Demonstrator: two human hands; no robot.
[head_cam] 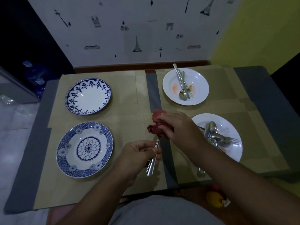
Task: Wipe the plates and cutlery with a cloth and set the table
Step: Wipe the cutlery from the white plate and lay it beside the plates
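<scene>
Fingers of the left hand (pixel 139 151) pinch a steel cutlery handle (pixel 153 158); the right hand (pixel 177 125) grips a crumpled red cloth (pixel 158 125) around its top.

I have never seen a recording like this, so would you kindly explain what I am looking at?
There is no machine: a camera worn on a person's head looks down at their bare hands. The left hand pinches the handle of a steel piece of cutlery; the right hand grips a crumpled red cloth round its hidden top end. On the cardboard-covered table lie two blue-and-white patterned plates at left and two stained white plates at right, both holding spoons and forks.
</scene>
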